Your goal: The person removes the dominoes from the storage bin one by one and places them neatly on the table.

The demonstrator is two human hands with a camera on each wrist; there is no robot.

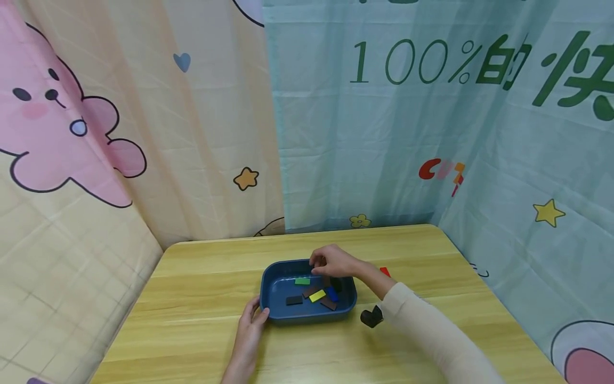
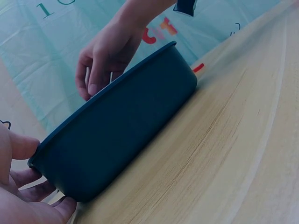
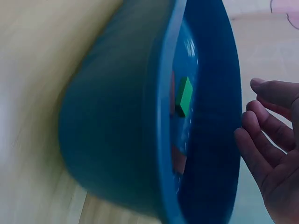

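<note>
A dark blue rectangular tub stands on the table. My left hand holds its near left corner, thumb at the rim and fingers against the side and base, as the left wrist view shows. Over the tub's far side hovers my right hand, its fingers loosely bent with nothing between them in the right wrist view. Inside lie a green block, a black block, a yellow block, a blue block and several brown blocks. The right forearm passes over the tub's right edge.
A red block lies on the wooden table right of the tub, partly behind the right forearm. A black wrist camera sticks out by the right sleeve. Printed curtains hang behind the table and along both sides.
</note>
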